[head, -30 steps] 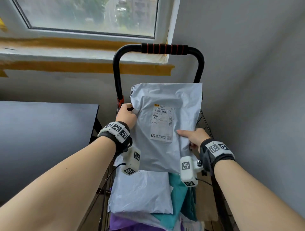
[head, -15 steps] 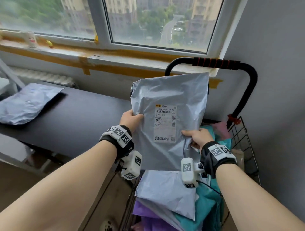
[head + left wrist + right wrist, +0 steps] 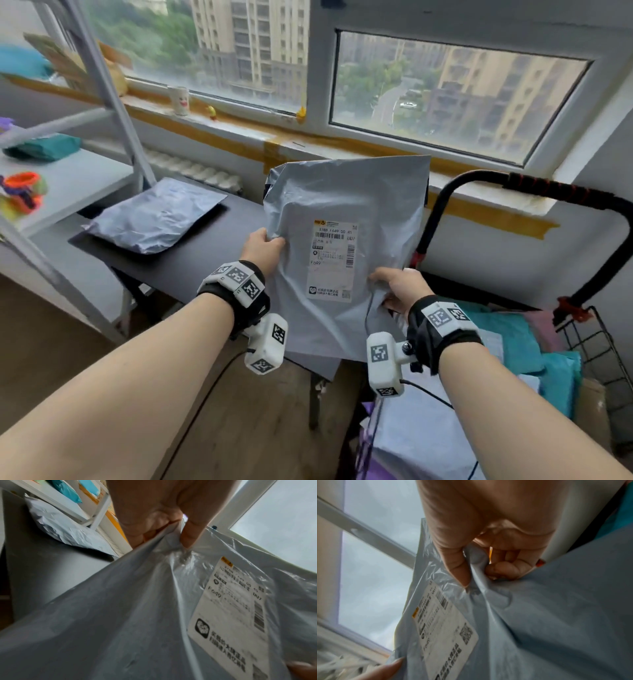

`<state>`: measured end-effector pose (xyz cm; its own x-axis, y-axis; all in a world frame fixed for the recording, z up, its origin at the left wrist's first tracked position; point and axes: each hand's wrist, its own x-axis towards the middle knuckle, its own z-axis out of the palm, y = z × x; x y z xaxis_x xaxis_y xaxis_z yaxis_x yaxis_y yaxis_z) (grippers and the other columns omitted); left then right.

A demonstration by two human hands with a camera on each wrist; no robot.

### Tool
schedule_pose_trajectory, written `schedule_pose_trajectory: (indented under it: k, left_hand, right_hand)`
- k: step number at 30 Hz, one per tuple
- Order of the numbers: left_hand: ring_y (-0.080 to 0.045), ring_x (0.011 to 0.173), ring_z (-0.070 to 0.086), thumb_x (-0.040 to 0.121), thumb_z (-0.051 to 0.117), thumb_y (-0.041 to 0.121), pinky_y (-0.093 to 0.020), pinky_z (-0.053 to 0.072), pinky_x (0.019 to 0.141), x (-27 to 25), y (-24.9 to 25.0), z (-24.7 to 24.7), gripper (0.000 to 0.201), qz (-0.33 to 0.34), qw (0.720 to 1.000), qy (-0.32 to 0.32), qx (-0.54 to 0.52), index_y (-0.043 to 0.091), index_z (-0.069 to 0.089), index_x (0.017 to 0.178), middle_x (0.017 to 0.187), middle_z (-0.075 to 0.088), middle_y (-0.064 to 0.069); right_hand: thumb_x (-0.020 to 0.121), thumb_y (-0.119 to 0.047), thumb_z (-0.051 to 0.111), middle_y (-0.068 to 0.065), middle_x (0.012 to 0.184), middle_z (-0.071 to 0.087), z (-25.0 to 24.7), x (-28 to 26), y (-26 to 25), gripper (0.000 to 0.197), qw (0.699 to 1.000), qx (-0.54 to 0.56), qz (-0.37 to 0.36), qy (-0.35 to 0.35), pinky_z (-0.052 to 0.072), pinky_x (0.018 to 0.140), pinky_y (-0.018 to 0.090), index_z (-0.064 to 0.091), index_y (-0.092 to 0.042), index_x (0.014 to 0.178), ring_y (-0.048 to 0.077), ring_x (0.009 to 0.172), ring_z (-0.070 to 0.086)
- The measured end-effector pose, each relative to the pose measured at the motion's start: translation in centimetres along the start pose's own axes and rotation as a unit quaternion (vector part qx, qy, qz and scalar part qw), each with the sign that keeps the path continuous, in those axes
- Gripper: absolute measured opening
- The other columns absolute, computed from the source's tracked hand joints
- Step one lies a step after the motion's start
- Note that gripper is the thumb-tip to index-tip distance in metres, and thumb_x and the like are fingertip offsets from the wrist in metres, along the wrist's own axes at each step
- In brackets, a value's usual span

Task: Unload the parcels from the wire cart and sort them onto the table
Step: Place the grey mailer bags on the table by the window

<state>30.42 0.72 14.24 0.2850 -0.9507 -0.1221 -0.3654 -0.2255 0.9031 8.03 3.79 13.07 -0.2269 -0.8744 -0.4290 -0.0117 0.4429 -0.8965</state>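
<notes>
Table [image 3: 212,240]: dark top, under the window; seen whole only in the head view.
Cart [image 3: 596,346]: wire frame with a black handle, at the right; teal, pink, white and purple parcels lie heaped inside. Neither wrist view shows its frame.
Held bag [image 3: 342,246]: grey plastic mailer, lifted upright in the air over the gap between table edge and cart, touching neither. Printed side faces the person.
Second bag [image 3: 154,219]: grey mailer lying flat on the far left part of the table, well apart from the held one; the left wrist view shows its crumpled edge.
Shelf [image 3: 68,178]: white rack at the left of the table, with a teal packet and bright toys on it.
Left hand [image 3: 262,248]: grips the held bag's left edge. The left wrist view shows the thumb on the front and curled fingers behind, the plastic bunched between them.
Right hand [image 3: 399,286]: grips the bag's lower right edge. The right wrist view shows thumb and fingers pinching a fold, a detail the head view hides.
Label [image 3: 334,260]: white shipping sticker at the bag's middle, barcode uppermost; text blurred in both wrist views.
</notes>
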Motion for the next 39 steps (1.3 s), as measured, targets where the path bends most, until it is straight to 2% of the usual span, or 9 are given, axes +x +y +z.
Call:
schedule_pose_trajectory:
  k: [4, 8, 14, 17, 23, 25, 29, 34, 39]
  left_hand:
    - [-0.032, 0.087, 0.057, 0.083, 0.057, 0.023, -0.034, 0.04, 0.073, 2.6, -2.7, -7.9, 0.023, -0.005, 0.999, 0.017, 0.028, 0.015, 0.044, 0.066, 0.081, 0.058, -0.015]
    - [-0.019, 0.081, 0.045, 0.092, 0.051, 0.011, -0.023, 0.025, 0.06, 4.9, -5.0, -15.0, 0.025, 0.014, 0.999, 0.041, 0.021, 0.012, 0.044, 0.068, 0.067, 0.047, -0.003]
    - [-0.022, 0.077, 0.045, 0.091, 0.052, 0.013, -0.026, 0.03, 0.068, 9.0, -7.3, -22.2, 0.03, 0.007, 0.998, 0.049, 0.025, 0.014, 0.04, 0.063, 0.066, 0.045, -0.002]
    - [-0.023, 0.084, 0.05, 0.092, 0.05, 0.014, -0.025, 0.032, 0.072, 11.3, -7.8, -24.5, 0.016, 0.019, 0.998, 0.047, 0.023, 0.012, 0.05, 0.076, 0.081, 0.053, -0.007]
    - [-0.021, 0.083, 0.046, 0.094, 0.049, 0.015, -0.022, 0.028, 0.067, 17.3, -8.8, -28.1, 0.015, 0.027, 0.996, 0.071, 0.038, 0.013, 0.05, 0.079, 0.079, 0.053, -0.006]
    - [-0.023, 0.082, 0.047, 0.094, 0.049, 0.014, -0.023, 0.026, 0.063, 20.2, -9.0, -29.2, 0.02, 0.028, 0.995, 0.078, 0.057, 0.012, 0.048, 0.074, 0.074, 0.051, -0.006]
    - [-0.026, 0.087, 0.051, 0.094, 0.049, 0.013, -0.025, 0.031, 0.07, 26.6, -9.0, -30.8, 0.006, 0.028, 0.993, 0.08, 0.079, 0.013, 0.053, 0.09, 0.089, 0.054, -0.011]
    - [-0.021, 0.08, 0.045, 0.093, 0.05, 0.015, -0.024, 0.03, 0.066, 34.4, -9.0, -32.3, 0.026, 0.012, 0.992, 0.076, 0.099, 0.017, 0.048, 0.067, 0.086, 0.053, -0.013]
    - [-0.023, 0.075, 0.039, 0.093, 0.05, 0.018, -0.026, 0.029, 0.064, 39.7, -11.6, -32.9, 0.035, -0.028, 0.99, 0.066, 0.125, 0.014, 0.037, 0.06, 0.07, 0.045, -0.011]
  right_hand:
    - [0.081, -0.002, 0.062, 0.007, 0.067, 0.058, 8.6, -1.0, -0.8, 0.013, 1.0, -0.025, -0.011, -0.012, 0.044, 0.044, 0.021, 0.054, -0.009, 0.074, 0.02, 0.058, 0.055]
    - [0.08, -0.002, 0.062, 0.011, 0.075, 0.061, 16.5, -1.9, -1.2, 0.008, 0.999, -0.031, -0.012, -0.017, 0.049, 0.057, 0.03, 0.056, -0.005, 0.084, 0.024, 0.064, 0.058]
    - [0.086, 0.002, 0.052, 0.011, 0.069, 0.053, 25.1, -3.5, -3.1, 0.009, 0.999, -0.04, -0.011, -0.034, 0.047, 0.035, 0.019, 0.048, -0.005, 0.082, 0.022, 0.054, 0.054]
    - [0.087, 0.003, 0.049, 0.01, 0.066, 0.049, 28.3, -2.9, -4.8, 0.007, 0.997, -0.059, -0.028, -0.035, 0.046, 0.034, 0.019, 0.048, -0.004, 0.085, 0.019, 0.045, 0.049]
    - [0.088, 0.002, 0.048, 0.012, 0.069, 0.05, 34.5, 1.4, -7.2, 0.015, 0.995, -0.076, -0.03, -0.062, 0.047, 0.035, 0.021, 0.044, -0.006, 0.077, 0.023, 0.054, 0.049]
    - [0.087, 0.002, 0.049, 0.013, 0.07, 0.053, 36.8, 3.6, -7.8, 0.008, 0.994, -0.077, -0.026, -0.073, 0.05, 0.038, 0.023, 0.047, -0.004, 0.082, 0.024, 0.055, 0.053]
    - [0.086, 0.002, 0.053, 0.013, 0.058, 0.057, 40.7, 7.9, -9.6, 0.004, 0.989, -0.096, -0.01, -0.111, 0.057, 0.052, 0.033, 0.052, 0.0, 0.089, 0.026, 0.052, 0.056]
    - [0.085, 0.003, 0.056, 0.014, 0.063, 0.055, 44.4, 12.7, -12.9, 0.016, 0.984, -0.137, 0.008, -0.114, 0.05, 0.039, 0.023, 0.044, -0.005, 0.078, 0.016, 0.034, 0.055]
    - [0.086, -0.002, 0.057, 0.01, 0.058, 0.054, 48.1, 16.3, -12.3, 0.016, 0.977, -0.173, 0.041, -0.115, 0.053, 0.046, 0.026, 0.048, -0.005, 0.074, 0.016, 0.042, 0.055]
